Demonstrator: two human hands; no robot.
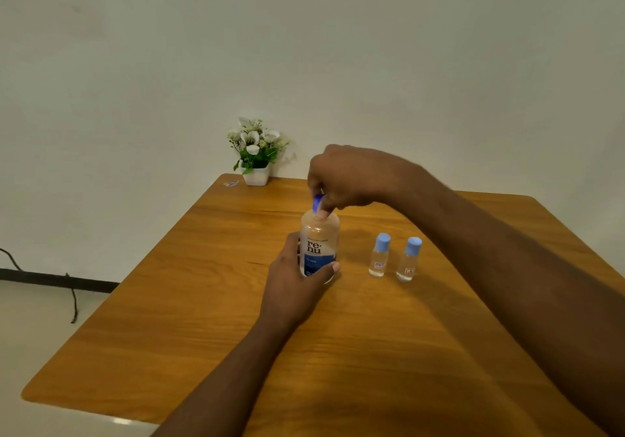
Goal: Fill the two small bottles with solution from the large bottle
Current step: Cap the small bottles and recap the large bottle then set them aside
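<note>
The large clear bottle (319,237) with a blue-and-white label stands upright on the wooden table (203,301). My left hand (294,277) wraps around its lower body. From above, my right hand (345,176) pinches its blue cap (317,203), which is partly hidden by the fingers. To the right stand two small clear bottles, one (379,260) nearer the large bottle and one (409,260) further right, both upright with light blue caps on.
A white pot of white flowers (255,152) sits at the table's far edge, with a small scrap (231,183) beside it. A black cable (72,298) runs along the floor at the left. A plain wall rises behind the table.
</note>
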